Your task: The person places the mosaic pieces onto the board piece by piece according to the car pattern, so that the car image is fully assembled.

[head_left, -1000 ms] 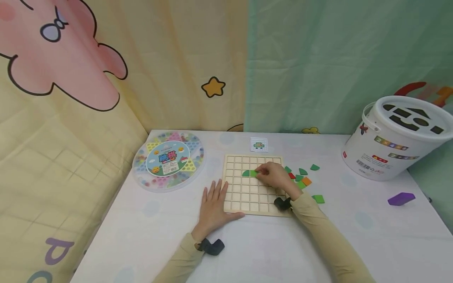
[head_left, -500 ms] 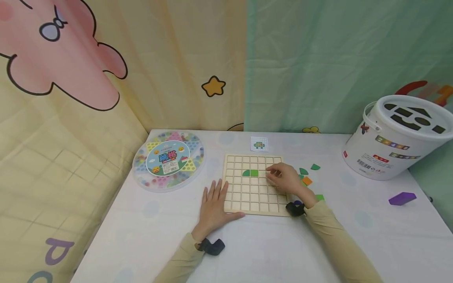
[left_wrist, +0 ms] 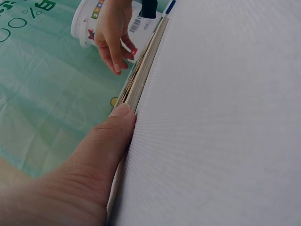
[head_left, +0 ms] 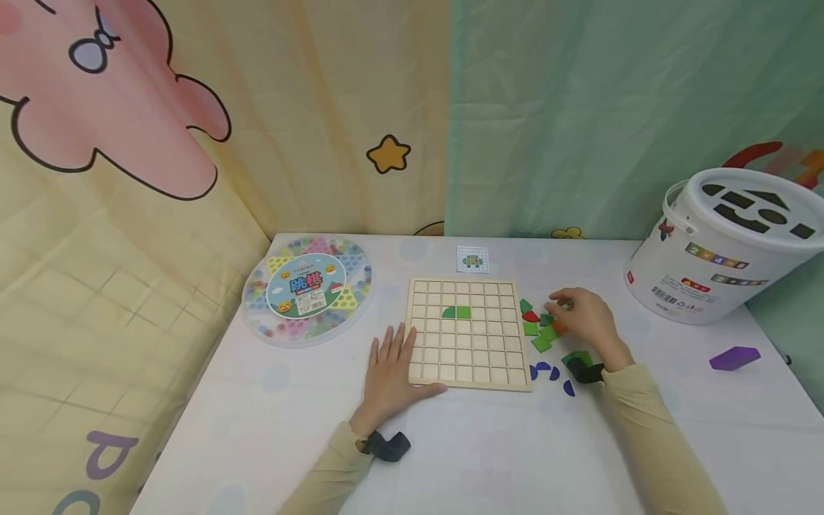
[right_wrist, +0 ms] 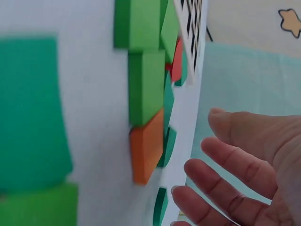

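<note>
A wooden grid board [head_left: 473, 360] lies on the table with a dark green quarter-round piece [head_left: 449, 312] and a light green square piece [head_left: 463, 312] side by side in its cells. My left hand [head_left: 388, 379] rests spread at the board's lower left corner; in the left wrist view its thumb [left_wrist: 101, 146] lies along the board's edge [left_wrist: 149, 59]. To the right, my right hand [head_left: 587, 322] hovers over loose pieces, fingers relaxed and apart with nothing between them. The right wrist view shows an orange square piece [right_wrist: 146, 148] and green square pieces [right_wrist: 146, 87] beside those fingers [right_wrist: 218, 190].
Several blue half-round pieces [head_left: 543, 366] lie right of the board. A small pattern card [head_left: 473, 260] sits behind it. A round Chinese checkers box [head_left: 305, 286] stands left, a white bucket [head_left: 698, 275] back right, and a purple block [head_left: 735, 358] near the right edge.
My right hand has let go of the light green square on the board and moved right over the loose pieces. The left hand has stayed in place.
</note>
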`<state>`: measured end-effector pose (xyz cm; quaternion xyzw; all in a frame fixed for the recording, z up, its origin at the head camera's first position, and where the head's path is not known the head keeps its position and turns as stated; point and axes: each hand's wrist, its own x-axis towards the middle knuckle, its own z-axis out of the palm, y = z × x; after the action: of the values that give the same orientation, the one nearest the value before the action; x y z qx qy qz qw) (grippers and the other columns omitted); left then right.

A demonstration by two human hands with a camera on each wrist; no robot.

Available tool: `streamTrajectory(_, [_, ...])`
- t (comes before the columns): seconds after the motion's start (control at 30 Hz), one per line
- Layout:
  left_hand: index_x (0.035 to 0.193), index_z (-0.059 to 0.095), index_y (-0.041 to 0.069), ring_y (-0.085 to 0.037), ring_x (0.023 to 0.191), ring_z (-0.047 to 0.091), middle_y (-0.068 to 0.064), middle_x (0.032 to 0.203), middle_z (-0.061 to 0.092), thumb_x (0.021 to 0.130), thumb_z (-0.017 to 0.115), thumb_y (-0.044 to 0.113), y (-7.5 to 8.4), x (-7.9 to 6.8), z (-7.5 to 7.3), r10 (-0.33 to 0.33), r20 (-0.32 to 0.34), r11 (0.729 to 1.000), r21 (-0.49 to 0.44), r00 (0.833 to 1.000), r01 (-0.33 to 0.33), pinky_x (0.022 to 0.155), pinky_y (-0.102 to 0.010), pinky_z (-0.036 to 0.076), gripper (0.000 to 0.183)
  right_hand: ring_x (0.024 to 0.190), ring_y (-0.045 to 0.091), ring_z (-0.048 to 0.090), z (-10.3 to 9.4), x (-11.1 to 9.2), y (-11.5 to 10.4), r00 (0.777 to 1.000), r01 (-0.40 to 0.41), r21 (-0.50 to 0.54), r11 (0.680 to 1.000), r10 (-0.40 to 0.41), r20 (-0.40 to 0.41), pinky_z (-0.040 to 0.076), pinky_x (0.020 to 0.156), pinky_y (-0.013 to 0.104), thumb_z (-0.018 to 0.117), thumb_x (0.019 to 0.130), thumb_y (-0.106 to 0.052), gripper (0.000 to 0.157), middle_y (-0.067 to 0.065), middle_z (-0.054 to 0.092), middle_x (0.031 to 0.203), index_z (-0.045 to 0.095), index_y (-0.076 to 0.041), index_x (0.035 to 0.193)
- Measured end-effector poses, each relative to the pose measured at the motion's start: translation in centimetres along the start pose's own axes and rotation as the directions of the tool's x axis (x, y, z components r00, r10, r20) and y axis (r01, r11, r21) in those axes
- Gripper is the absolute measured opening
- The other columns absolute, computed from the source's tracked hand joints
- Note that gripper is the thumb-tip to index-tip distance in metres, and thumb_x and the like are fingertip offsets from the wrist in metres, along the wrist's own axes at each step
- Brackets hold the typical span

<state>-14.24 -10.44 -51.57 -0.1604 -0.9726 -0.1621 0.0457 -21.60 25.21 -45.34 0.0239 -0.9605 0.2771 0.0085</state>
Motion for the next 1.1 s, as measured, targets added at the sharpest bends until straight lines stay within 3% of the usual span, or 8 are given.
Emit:
streamTrajectory(0.27, [0.149, 0.026, 0.005, -0.035, 0.142, 0.010, -0.016, 0.154, 0.020, 0.069, 0.061, 0.075, 0.1, -0.1, -0.1, 0.013, -0.015, 1.000, -0.002, 1.000, -0.013, 0.111, -0.054, 0.006, 0.112, 0.090, 0.037, 0.055, -0.2, 0.2, 1.5, 0.995, -0.092, 0.008, 0.996, 0.092, 0.043, 0.046, 0.081, 0.051, 0.067, 0.089, -0.025, 0.038, 0.024, 0.061, 0.102, 0.063, 0.006, 0.110])
streamTrajectory(0.8, [0.151, 0.023, 0.006, -0.034, 0.142, 0.008, -0.016, 0.155, 0.017, 0.069, 0.060, 0.077, 0.1, 0.0, 0.1, 0.013, -0.007, 1.000, 0.002, 1.000, -0.013, 0.111, -0.052, 0.003, 0.114, 0.082, 0.032, 0.052, 0.1, 1.1, 1.9, 0.987, -0.144, -0.036, 0.989, 0.147, 0.070, 0.044, 0.072, 0.044, 0.067, 0.089, -0.030, 0.038, 0.018, 0.061, 0.093, 0.063, 0.002, 0.108])
streamTrajectory(1.1, [0.151, 0.022, 0.006, -0.033, 0.142, 0.008, -0.015, 0.155, 0.017, 0.070, 0.059, 0.077, 0.0, 0.0, -0.1, 0.008, 0.002, 1.000, 0.014, 1.000, -0.008, 0.111, -0.052, 0.003, 0.114, 0.078, 0.030, 0.052, 0.3, 1.2, 1.4, 0.988, -0.137, -0.057, 0.989, 0.141, 0.062, 0.044, 0.071, 0.044, 0.067, 0.089, -0.024, 0.033, 0.016, 0.061, 0.088, 0.063, 0.004, 0.106])
